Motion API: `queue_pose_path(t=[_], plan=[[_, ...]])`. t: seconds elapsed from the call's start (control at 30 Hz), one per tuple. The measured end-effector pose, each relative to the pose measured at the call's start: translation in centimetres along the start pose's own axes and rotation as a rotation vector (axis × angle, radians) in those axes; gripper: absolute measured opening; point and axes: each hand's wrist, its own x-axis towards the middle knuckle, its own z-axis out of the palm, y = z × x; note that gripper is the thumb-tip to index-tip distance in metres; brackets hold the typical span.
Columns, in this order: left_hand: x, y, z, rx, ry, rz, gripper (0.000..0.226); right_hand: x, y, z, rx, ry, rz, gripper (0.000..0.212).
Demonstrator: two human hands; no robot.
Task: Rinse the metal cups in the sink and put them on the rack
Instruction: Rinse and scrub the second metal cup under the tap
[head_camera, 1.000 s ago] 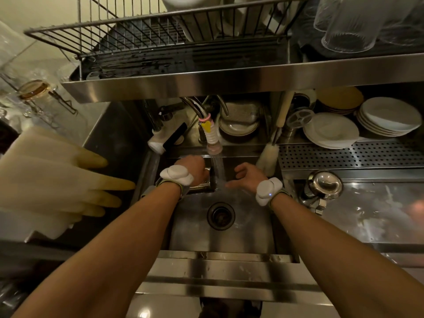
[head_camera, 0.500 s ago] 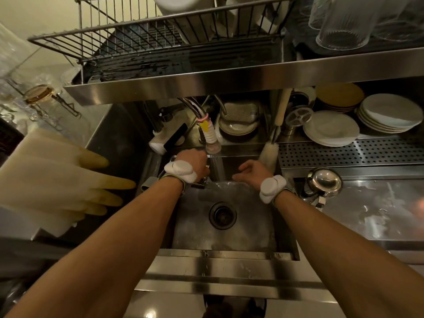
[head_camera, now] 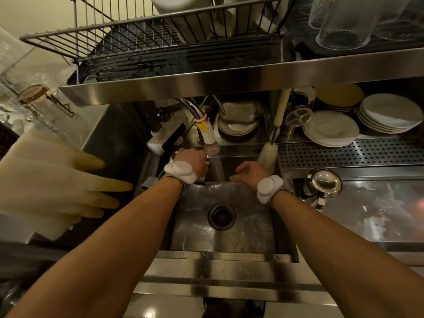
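Observation:
My left hand (head_camera: 194, 159) grips a metal cup (head_camera: 203, 179) at the back left of the sink (head_camera: 250, 235), just left of the running water. The hand covers most of the cup; only bits of shiny metal show below and behind it. The water falls from the faucet nozzle (head_camera: 212, 148). My right hand (head_camera: 249, 173) hovers to the right of the stream, fingers relaxed, holding nothing. A second shiny metal cup (head_camera: 324, 184) with a handle stands on the counter right of the sink. The wire rack (head_camera: 128, 40) sits on the shelf above.
The drain (head_camera: 221, 215) lies mid-basin. A white bottle brush (head_camera: 268, 152) leans at the sink's back right. Stacked plates (head_camera: 330, 128) sit behind a perforated tray (head_camera: 358, 152). Rubber gloves (head_camera: 59, 187) hang at left. Glasses (head_camera: 344, 21) and white crockery occupy the shelf.
My left hand has moved back and up toward the nozzle with the cup. My right hand has drawn slightly away from the stream and loosened its fingers.

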Motion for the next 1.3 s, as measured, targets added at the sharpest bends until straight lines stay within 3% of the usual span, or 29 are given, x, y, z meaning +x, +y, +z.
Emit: queue_pose_path(t=[0.13, 0.3, 0.4, 0.5, 0.77, 0.9, 1.03, 1.17, 1.3], plan=[[1.1, -1.1, 2.0, -0.487, -0.088, -0.181, 0.035, 0.2, 0.6, 0.6, 0.000, -0.032, 0.028, 0.052], [1.1, -0.6, 4.6, -1.048, -0.085, -0.278, 0.034, 0.1, 1.6, 1.8, 0.136, -0.058, 0.035, 0.096], [1.2, -1.2, 5.6, -1.254, -0.115, -0.269, 0.034, 0.8, 1.3, 2.7, 0.237, -0.066, -0.028, 0.118], [1.0, -1.8, 6.0, -1.392, -0.146, -0.235, 0.034, 1.3, 0.6, 3.3, 0.259, -0.046, -0.084, 0.117], [1.0, -2.3, 6.2, -1.390, -0.197, -0.203, 0.035, 2.2, -1.2, 4.5, 0.268, 0.053, -0.122, 0.119], [0.6, -3.0, 6.6, -1.394, -0.200, -0.232, 0.026, 2.3, -1.6, 5.5, 0.248, 0.096, -0.106, 0.105], [1.0, -4.6, 7.2, -1.327, -0.123, -0.383, 0.027, 2.2, -1.4, 5.8, 0.200, 0.086, -0.099, 0.100], [1.0, -5.4, 7.9, -1.231, -0.058, -0.504, 0.022, 2.4, -0.6, 5.2, 0.235, 0.182, -0.057, 0.102], [0.5, -5.6, 7.8, -1.124, -0.003, -0.560, 0.036, 1.9, -1.9, 6.9, 0.175, 0.068, -0.108, 0.098]])
